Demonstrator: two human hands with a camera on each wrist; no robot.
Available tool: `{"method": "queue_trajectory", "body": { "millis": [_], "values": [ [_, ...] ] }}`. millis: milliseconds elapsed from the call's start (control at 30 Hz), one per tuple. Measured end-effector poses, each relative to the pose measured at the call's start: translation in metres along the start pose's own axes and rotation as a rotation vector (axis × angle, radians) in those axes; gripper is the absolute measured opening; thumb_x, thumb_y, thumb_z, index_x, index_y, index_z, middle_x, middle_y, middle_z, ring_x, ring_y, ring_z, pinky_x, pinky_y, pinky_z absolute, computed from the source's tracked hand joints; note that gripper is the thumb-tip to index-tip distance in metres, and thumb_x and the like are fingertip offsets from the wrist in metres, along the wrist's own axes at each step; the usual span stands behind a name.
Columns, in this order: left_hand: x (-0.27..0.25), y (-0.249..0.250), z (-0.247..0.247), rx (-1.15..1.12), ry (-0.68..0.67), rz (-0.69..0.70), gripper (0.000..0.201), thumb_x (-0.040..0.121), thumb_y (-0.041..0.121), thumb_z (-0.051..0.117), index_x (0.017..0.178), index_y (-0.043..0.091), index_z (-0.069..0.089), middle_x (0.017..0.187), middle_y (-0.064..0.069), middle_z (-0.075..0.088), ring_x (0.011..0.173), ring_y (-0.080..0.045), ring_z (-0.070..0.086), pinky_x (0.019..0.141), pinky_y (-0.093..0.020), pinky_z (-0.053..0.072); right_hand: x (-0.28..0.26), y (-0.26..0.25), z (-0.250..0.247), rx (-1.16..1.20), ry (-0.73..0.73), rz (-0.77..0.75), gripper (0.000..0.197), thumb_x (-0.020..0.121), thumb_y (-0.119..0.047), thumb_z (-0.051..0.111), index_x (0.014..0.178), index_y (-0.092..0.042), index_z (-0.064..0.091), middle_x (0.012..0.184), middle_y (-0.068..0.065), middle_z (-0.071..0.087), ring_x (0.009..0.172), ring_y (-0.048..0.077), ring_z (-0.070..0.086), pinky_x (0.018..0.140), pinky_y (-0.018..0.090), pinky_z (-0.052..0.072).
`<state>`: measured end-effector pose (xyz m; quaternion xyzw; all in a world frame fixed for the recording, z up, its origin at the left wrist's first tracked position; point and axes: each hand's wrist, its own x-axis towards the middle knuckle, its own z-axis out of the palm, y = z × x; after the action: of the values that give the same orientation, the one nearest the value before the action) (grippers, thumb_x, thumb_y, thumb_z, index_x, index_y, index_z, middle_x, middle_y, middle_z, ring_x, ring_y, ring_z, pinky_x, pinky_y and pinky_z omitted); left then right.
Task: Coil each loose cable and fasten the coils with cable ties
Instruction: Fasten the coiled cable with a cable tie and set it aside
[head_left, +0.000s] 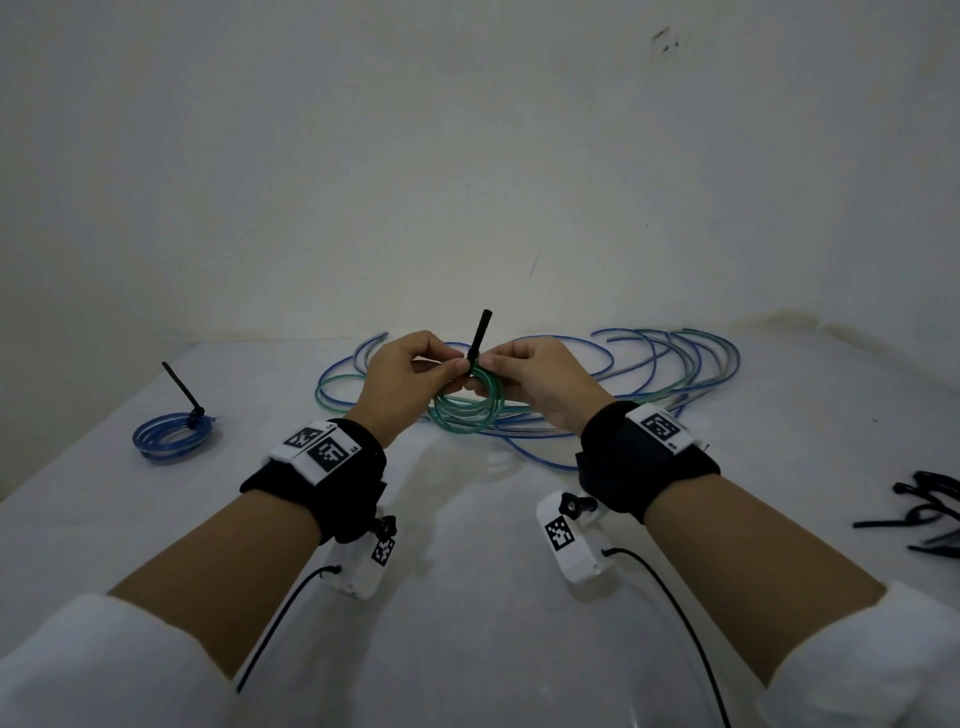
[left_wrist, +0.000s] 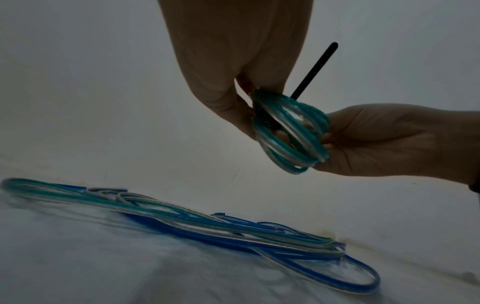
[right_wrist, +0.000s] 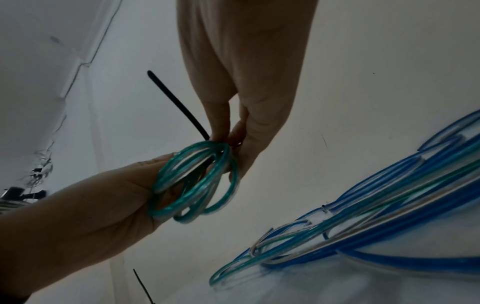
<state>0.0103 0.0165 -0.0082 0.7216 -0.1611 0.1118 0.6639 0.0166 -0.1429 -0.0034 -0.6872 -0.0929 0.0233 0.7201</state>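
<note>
Overall light: dim and cool, a grey-blue cast over my white cloth-covered desk (head_left: 467, 649) and the plain white wall (head_left: 467, 156).
Shadows: soft, faint patches on the desk just under my wrists in the head view; none hard-edged.
Glare: small pale glints along the coiled translucent green cable (left_wrist: 291, 131) held in my fingers (left_wrist: 228, 107).
Blur: the loose blue, green and clear cables on the desk (left_wrist: 207, 228) smear at the left in the left wrist view; my palm at the top of both wrist views is soft.
Distortion: the head view bows the desk's far edge; my white sleeves (head_left: 78, 670) stretch at the corners.
Noise: grainy in the darker wrist views.
</note>
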Motion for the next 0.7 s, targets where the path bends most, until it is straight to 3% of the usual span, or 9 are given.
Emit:
{"method": "queue_trajectory", "body": {
  "millis": [167,333,433,533,700],
  "values": [
    [0.000,0.004,-0.005,-0.027,-0.091,-0.039,0.014,0.088,-0.005,0.054,0.092,0.003,0.065,0.085,-0.012,0.067,0.069,-0.010,0.068,0.077,-0.023,0.057,0.000,-0.001,-0.001,-0.003,0.039,-0.043,0.010,0.088,0.002,0.058,0.097,0.007,0.060,0.085,0.018,0.067,0.069,0.025,0.068,0.079,0.036,0.057],
    [0.001,0.006,-0.008,-0.081,-0.112,-0.105,0.021,0.086,-0.006,0.057,0.106,0.000,0.060,0.082,-0.013,0.067,0.075,-0.022,0.068,0.077,-0.027,0.058,-0.003,-0.005,0.000,-0.092,0.035,-0.092,0.008,0.086,0.004,0.060,0.084,-0.004,0.063,0.088,0.022,0.066,0.081,0.037,0.066,0.087,0.044,0.055],
    [0.001,0.008,-0.003,-0.050,-0.161,-0.112,0.031,0.086,-0.006,0.057,0.116,0.003,0.058,0.080,-0.009,0.068,0.073,-0.015,0.070,0.073,-0.023,0.058,-0.001,-0.005,0.000,-0.164,0.050,-0.110,0.010,0.085,0.003,0.061,0.081,-0.006,0.063,0.095,0.030,0.064,0.088,0.045,0.065,0.088,0.052,0.053],
    [0.002,0.009,0.001,0.000,-0.173,-0.083,0.030,0.087,-0.005,0.056,0.117,-0.001,0.059,0.088,-0.012,0.067,0.069,-0.005,0.068,0.067,-0.015,0.054,0.000,-0.005,0.002,-0.187,0.085,-0.120,0.011,0.085,0.003,0.062,0.079,-0.007,0.062,0.090,0.024,0.063,0.081,0.038,0.065,0.084,0.053,0.054],
    [0.006,0.007,0.002,0.071,-0.056,-0.052,0.022,0.089,-0.003,0.054,0.110,-0.006,0.061,0.083,-0.008,0.065,0.059,0.002,0.061,0.063,-0.012,0.052,0.002,-0.006,-0.001,-0.152,0.176,-0.130,0.012,0.086,0.004,0.059,0.081,-0.007,0.063,0.078,0.007,0.062,0.079,0.023,0.064,0.072,0.036,0.059]
  ]
}}
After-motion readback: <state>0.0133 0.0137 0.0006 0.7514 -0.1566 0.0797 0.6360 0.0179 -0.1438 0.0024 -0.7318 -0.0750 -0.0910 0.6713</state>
